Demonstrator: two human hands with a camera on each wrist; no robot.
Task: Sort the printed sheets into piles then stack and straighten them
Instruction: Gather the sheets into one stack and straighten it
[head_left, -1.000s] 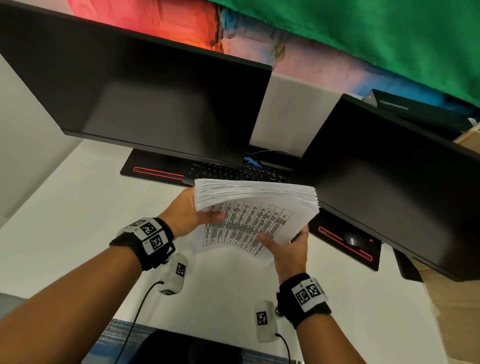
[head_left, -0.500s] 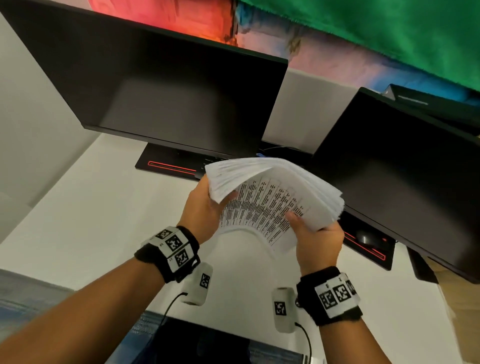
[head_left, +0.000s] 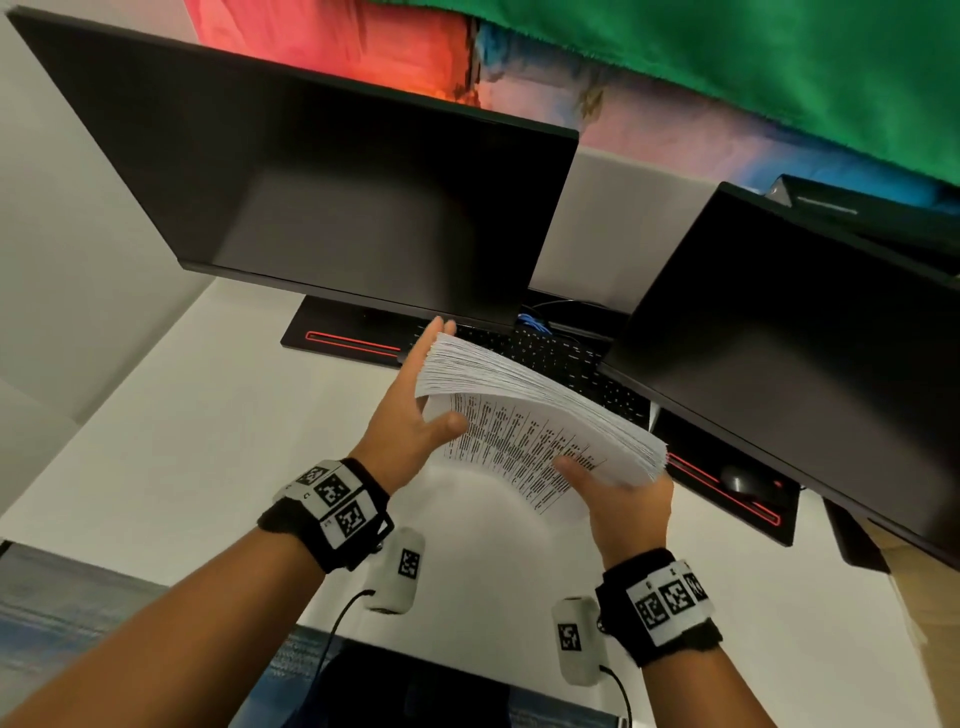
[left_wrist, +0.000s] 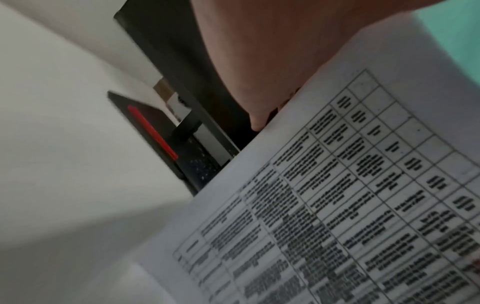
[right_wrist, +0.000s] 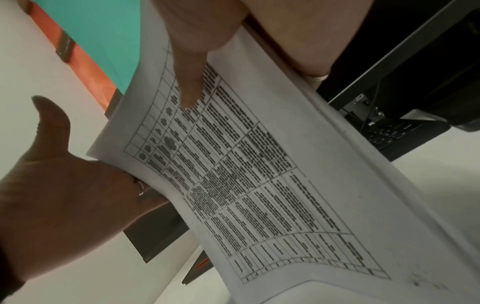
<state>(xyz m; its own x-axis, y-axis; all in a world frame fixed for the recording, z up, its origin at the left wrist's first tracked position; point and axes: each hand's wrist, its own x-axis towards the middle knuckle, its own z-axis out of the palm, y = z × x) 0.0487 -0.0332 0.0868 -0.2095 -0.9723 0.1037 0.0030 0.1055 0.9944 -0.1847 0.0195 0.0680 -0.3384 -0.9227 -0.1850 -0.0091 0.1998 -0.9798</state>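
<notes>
A thick stack of printed sheets (head_left: 524, 395) hangs tilted above the white desk (head_left: 171, 447), its left end high and its right end low. A printed table faces me (left_wrist: 337, 205) (right_wrist: 259, 164). My left hand (head_left: 410, 415) lies flat against the stack's left edge with straight fingers, and its thumb sticks out over the front sheet. From the right wrist view, the left hand's palm (right_wrist: 64, 195) presses that edge. My right hand (head_left: 623, 499) grips the lower right corner, thumb (right_wrist: 192, 72) on the front sheet and fingers behind.
Two dark monitors stand close behind, one left (head_left: 337, 197) and one right (head_left: 805, 338) overhanging the stack. A black keyboard (head_left: 561, 358) lies between their red-striped bases (head_left: 348, 340). A mouse (head_left: 743, 480) sits under the right monitor.
The stack has tilted, left end up and right end down. My left hand has gone from gripping to lying flat on the left edge. My right hand moved to the lower right corner.
</notes>
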